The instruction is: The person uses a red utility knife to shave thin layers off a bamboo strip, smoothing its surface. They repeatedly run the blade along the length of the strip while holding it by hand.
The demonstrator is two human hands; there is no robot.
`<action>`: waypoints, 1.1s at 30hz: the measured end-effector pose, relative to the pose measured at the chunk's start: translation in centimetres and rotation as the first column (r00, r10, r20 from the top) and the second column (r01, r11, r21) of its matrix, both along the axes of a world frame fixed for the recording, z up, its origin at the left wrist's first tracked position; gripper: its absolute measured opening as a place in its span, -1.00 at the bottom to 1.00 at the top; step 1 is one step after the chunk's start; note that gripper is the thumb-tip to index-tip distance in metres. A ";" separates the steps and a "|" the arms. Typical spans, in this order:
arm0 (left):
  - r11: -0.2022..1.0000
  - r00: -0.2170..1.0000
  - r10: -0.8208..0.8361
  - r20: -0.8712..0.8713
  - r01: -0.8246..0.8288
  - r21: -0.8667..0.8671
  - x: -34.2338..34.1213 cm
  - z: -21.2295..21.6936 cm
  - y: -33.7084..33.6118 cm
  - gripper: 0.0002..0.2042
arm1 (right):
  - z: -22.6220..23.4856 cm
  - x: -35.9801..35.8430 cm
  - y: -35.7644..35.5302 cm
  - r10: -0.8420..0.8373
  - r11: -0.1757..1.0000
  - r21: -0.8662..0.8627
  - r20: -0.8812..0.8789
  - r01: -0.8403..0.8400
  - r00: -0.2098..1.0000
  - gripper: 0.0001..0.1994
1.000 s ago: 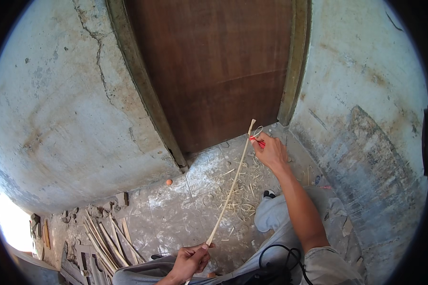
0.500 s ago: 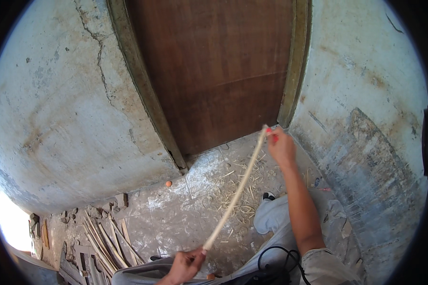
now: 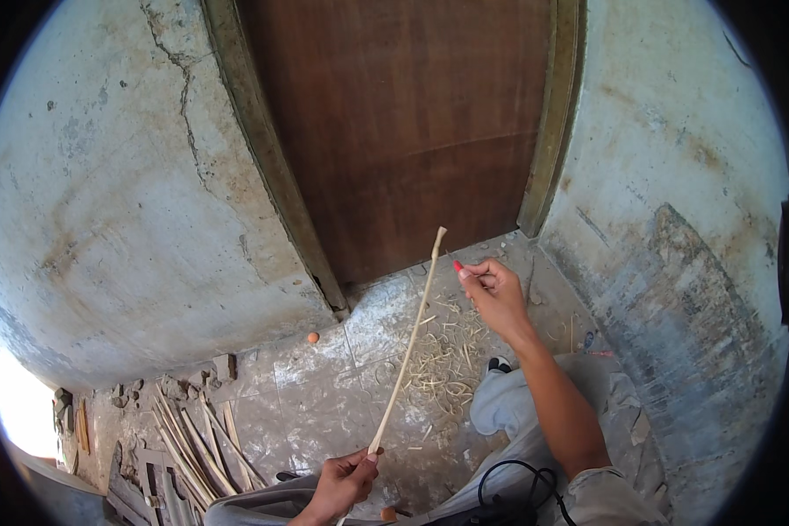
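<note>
My left hand [image 3: 347, 482] is closed round the lower end of a long, thin, pale bamboo or wood strip [image 3: 412, 342], which slants up and away toward the door. At its far end the strip has a slightly thicker, knobby tip. My right hand [image 3: 495, 294], fingers pinched, holds a small red-ended tool [image 3: 458, 266]; its kind is too small to make out. The red end is beside the strip's upper part, with a small gap between them.
Curled shavings [image 3: 443, 373] litter the floor before a brown door [image 3: 403, 131]. Several cut strips [image 3: 197, 447] lie at the lower left near rubble [image 3: 175, 388]. A small orange ball-like object [image 3: 313, 337] rests by the left wall. A black cable [image 3: 522, 469] loops over my lap.
My right hand has come away from the strip's far end, moving left and nearer. The strip has swung leftward and stands more upright, still in my left hand.
</note>
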State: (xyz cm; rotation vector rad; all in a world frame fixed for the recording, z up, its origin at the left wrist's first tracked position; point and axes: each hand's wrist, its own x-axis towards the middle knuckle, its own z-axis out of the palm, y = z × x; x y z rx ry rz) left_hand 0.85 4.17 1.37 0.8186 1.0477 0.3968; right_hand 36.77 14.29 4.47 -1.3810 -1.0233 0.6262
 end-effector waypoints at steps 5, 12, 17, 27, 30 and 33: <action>1.000 0.999 -0.012 -0.050 0.013 0.022 0.1 0.9 -0.2 -0.67 | 1.6 -0.8 -1.6 0.032 0.997 -0.062 -0.320 -0.054 0.947 -0.77; 0.999 0.998 -0.036 -0.058 0.037 0.007 0.5 1.4 -0.1 -0.65 | -0.7 -0.6 -0.7 -0.052 0.998 -0.050 -0.691 0.024 0.721 -0.77; 0.996 0.997 -0.081 0.012 0.081 -0.029 0.3 1.5 -0.3 -0.65 | -2.3 -0.3 0.3 -0.029 0.999 -0.017 -0.801 0.027 0.597 -0.81; 0.994 0.994 -0.105 0.005 0.105 -0.010 0.1 1.0 -0.6 -0.66 | -2.2 -1.9 0.3 0.013 0.998 -0.045 -0.624 -0.053 0.781 -0.73; 0.993 0.993 -0.121 0.011 0.121 0.010 0.3 0.9 -0.5 -0.64 | -1.9 -2.2 0.2 0.022 1.000 0.003 -0.479 -0.024 0.878 -0.77; 0.992 0.992 -0.123 -0.006 0.123 0.010 0.3 0.9 -0.5 -0.65 | -1.3 -2.3 -0.3 0.074 0.994 -0.035 -0.505 -0.106 0.860 -0.78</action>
